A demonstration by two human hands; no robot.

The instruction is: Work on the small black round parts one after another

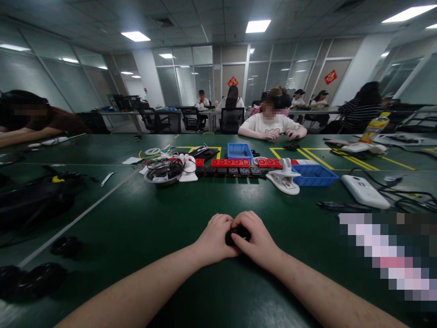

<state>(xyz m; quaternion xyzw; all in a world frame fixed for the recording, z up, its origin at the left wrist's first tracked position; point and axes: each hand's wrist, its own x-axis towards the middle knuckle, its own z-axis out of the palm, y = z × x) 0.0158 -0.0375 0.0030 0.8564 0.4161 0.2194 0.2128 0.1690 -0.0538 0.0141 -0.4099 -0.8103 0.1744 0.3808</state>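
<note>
Green table (164, 223); black object (243, 231) cupped between fingers (251, 220).

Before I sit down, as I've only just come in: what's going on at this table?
The left hand and right hand together hold a small black object at the green table. Other black bundles lie to the left. Farther back are a metal bowl and blue bins, and a co-worker sits across.

My fingers (252, 220) cover much of the black object (243, 231), so I cannot tell its shape. The left edge crops one black bundle (8, 279).
</note>
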